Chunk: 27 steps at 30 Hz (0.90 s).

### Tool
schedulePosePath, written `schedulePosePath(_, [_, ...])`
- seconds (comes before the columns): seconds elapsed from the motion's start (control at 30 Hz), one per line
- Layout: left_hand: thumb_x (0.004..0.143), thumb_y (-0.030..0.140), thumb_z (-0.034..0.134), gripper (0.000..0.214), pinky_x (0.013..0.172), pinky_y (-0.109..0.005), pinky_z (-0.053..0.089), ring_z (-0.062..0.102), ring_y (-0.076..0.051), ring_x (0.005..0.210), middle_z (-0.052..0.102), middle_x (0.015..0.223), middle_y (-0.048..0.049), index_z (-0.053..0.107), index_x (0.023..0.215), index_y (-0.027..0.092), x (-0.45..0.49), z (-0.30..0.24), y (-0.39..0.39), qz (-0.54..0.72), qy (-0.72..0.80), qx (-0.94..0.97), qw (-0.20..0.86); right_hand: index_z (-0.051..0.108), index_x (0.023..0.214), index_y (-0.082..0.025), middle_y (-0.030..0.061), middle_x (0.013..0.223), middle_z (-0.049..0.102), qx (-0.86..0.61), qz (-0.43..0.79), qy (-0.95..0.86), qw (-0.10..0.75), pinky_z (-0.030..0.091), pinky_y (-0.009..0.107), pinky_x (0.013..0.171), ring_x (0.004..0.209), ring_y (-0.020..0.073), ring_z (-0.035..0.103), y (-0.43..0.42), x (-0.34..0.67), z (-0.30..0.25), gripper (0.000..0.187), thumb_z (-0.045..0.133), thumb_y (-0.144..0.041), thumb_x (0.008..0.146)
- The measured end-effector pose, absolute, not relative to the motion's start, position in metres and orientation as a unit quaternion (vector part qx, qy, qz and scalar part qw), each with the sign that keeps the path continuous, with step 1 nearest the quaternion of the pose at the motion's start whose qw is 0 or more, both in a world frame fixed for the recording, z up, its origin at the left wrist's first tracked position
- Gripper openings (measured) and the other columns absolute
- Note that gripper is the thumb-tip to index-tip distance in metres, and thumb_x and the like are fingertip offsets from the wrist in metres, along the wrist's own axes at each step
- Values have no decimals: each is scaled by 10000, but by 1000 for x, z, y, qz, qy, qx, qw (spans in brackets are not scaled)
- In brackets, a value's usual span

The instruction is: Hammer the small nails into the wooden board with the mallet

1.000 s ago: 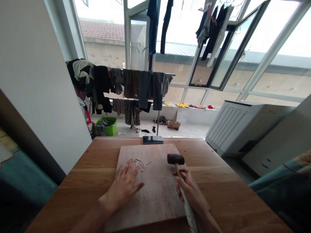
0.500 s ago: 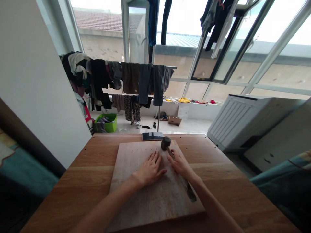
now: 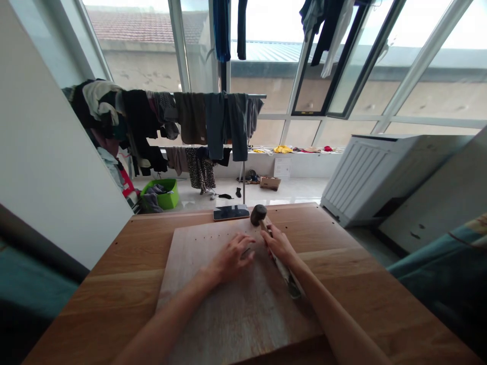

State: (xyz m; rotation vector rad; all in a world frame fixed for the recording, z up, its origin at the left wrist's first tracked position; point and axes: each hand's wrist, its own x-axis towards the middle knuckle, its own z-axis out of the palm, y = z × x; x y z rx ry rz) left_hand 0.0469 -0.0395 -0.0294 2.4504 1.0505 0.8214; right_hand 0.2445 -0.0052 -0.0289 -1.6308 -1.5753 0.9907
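A mallet with a dark round head (image 3: 258,215) and a long handle lies along the right side of a pale wooden board (image 3: 198,299). My right hand (image 3: 279,246) is wrapped round its handle just below the head. Over the middle of the board, my left hand (image 3: 231,257) has bent fingers, with thumb and forefinger around a small, thin, dark piece. What that piece is, I cannot make out. A row of small dark holes or marks runs along the board's far edge, beyond my left hand.
The board rests on a wooden table (image 3: 114,284). A phone (image 3: 231,213) lies at the far table edge, by the board. Beyond stand a laundry-laden drying rack (image 3: 255,96), a green basket (image 3: 167,195) and a white appliance (image 3: 353,177); an open window (image 3: 353,76) is above.
My left hand has risen from lying flat on the board, its fingers now curled around something small. My right hand keeps hold of the mallet. The view has shifted slightly.
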Motion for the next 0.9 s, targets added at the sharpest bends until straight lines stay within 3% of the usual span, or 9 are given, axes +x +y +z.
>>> schedulePosePath(0.07, [862,215,572,196,925,-357,506,612,-220,1016,635,1068,-79,622,1050,189,35,-21,-35,271,418,849,174,541,1024,-206,-60,567,569,-628,386,-592,327,441,200,350,386,127,563,-7,244,-28,130,473,-285,946])
schedulePosePath(0.17, [801,241,604,126,779,-306,502,604,-197,852,615,936,-40,602,918,193,21,-7,-34,171,443,861,179,545,1053,-204,-59,563,576,-637,389,-580,325,428,180,353,383,114,553,-9,241,-25,140,474,-272,952])
schedulePosePath(0.4, [800,312,584,160,745,-330,498,630,-243,842,640,937,-82,610,891,183,42,6,-38,60,485,866,106,550,1027,-200,-53,551,578,-640,387,-573,334,417,178,339,368,113,542,-14,239,-22,109,491,-239,944])
schedulePosePath(0.57, [732,217,623,87,687,-352,515,665,-290,816,672,915,-121,668,793,174,68,7,-19,32,484,870,90,543,991,-210,-46,566,589,-638,389,-565,350,432,197,331,368,119,542,-14,240,-24,88,500,-256,931])
schedulePosePath(0.73, [623,166,693,109,645,-284,494,646,-226,696,641,703,-47,598,587,205,68,4,8,130,440,881,116,538,982,-230,-52,562,597,-622,400,-562,370,426,190,323,365,115,531,-13,241,-28,94,531,-294,914])
schedulePosePath(0.83, [701,184,651,81,628,-254,479,617,-177,626,611,624,-2,594,647,201,69,-2,25,238,476,831,161,530,985,-233,-61,556,590,-612,411,-557,382,424,189,314,357,112,522,-12,243,-31,112,535,-313,906])
schedulePosePath(0.9, [753,208,631,35,620,-240,483,622,-160,635,643,677,-1,607,737,188,73,-10,34,322,484,783,222,519,978,-235,-71,555,572,-606,418,-554,389,430,190,312,353,109,520,-11,245,-33,117,523,-329,908])
